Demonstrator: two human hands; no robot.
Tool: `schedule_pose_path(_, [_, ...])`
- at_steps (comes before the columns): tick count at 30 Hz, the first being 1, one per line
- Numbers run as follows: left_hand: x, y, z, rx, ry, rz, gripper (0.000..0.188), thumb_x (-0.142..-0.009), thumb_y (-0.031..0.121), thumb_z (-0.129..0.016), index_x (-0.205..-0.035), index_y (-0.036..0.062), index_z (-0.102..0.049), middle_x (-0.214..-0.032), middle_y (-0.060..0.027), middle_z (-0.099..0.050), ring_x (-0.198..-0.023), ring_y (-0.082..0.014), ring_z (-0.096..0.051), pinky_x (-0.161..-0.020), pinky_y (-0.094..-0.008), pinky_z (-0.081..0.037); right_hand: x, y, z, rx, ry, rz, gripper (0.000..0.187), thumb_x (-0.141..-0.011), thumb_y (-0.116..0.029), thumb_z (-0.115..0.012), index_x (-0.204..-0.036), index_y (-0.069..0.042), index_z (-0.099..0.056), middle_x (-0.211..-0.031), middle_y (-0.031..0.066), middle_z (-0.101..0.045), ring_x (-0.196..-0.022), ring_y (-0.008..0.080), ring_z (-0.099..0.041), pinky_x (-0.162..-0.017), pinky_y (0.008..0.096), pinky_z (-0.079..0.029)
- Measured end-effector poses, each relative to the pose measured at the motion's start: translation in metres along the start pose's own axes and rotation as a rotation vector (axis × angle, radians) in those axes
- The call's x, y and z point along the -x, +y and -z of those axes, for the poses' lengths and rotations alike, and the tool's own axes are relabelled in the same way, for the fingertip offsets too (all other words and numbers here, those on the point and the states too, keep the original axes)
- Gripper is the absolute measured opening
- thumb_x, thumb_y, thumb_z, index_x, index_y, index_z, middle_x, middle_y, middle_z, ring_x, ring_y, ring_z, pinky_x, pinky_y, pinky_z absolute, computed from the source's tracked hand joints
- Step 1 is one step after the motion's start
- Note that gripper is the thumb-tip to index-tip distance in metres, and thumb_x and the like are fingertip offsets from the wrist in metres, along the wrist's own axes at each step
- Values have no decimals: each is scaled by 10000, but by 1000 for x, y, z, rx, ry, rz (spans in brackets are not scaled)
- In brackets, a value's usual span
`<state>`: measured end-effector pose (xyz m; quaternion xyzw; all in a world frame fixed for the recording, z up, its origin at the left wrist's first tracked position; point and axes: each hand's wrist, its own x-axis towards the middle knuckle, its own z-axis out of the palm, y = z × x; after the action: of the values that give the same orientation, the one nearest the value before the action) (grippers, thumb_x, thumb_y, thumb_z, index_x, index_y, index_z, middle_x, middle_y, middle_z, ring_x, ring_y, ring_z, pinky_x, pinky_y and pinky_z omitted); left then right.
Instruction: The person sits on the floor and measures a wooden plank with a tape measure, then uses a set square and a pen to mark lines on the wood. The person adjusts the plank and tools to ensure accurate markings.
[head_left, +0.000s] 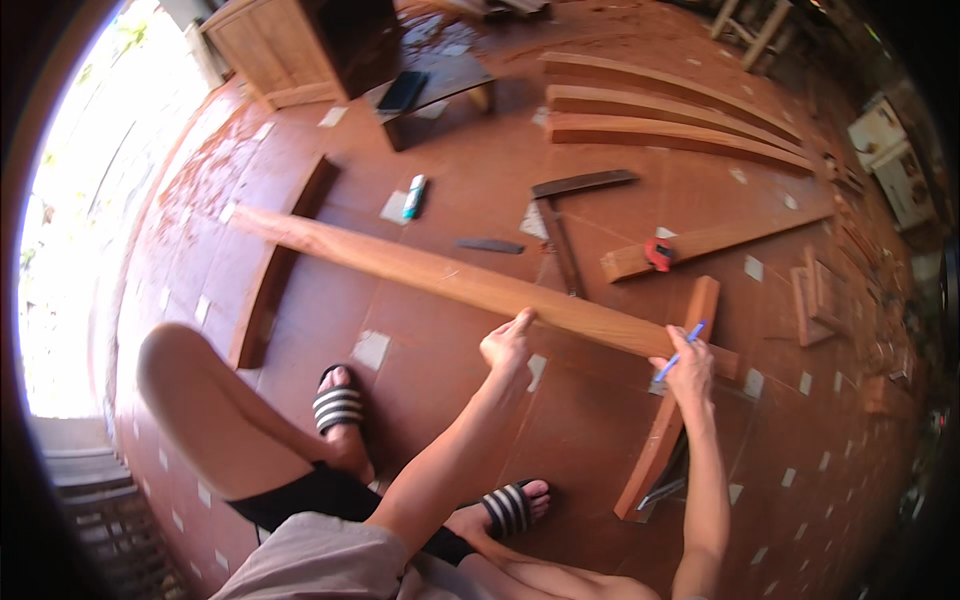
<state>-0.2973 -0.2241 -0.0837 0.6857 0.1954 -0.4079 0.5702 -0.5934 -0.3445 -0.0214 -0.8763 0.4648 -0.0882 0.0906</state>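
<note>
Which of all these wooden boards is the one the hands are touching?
The long pale plank running diagonally across the floor; the left hand steadies it, the right hand holds a blue pen at it. The other boards lie untouched.

Woodworking workshop: sawdust-strewn tiled floor [470, 180], stacked planks [660, 110], steel square [565, 215], wooden cabinet [275, 45].
</note>
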Motion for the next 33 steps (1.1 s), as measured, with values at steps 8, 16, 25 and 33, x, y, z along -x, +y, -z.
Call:
schedule_pose_path(8, [39,-20,-29,31,-168,135,241,-933,176,-892,-823,114,-687,-622,69,-443,-478,-73,-314,-451,-296,-241,2,9,-7,-34,43,13,743,-704,-200,-984,-1357,3,-693,-1337,219,-733,-1241,396,-693,-1071,471,-560])
schedule_pose_path(16, [42,-58,-59,-70,-174,126,238,-898,217,-931,-963,55,-770,-640,49,-451,-498,-87,-330,-459,-315,-258,1,7,-7,-26,36,2,735,-713,-204,-983,-1363,-9,-700,-1343,215,-734,-1255,380,-692,-1084,458,-559])
schedule_pose_path(25, [40,-82,-71,-115,-229,117,241,-888,227,-927,-883,59,-755,-650,33,-526,-505,-106,-365,-461,-340,-304,3,9,-9,-52,62,7,740,-697,-185,-992,-1357,-12,-706,-1324,226,-739,-1255,387,-693,-1087,463,-561])
schedule_pose_path(33, [55,-95,-86,-163,-141,77,380,-800,275,-983,-951,21,-745,-945,-68,-764,-837,-163,-667,-778,-366,-578,2,4,-4,19,-13,-12,782,-719,-161,-971,-1425,-29,-661,-1394,213,-704,-1284,403,-665,-1097,485,-538])
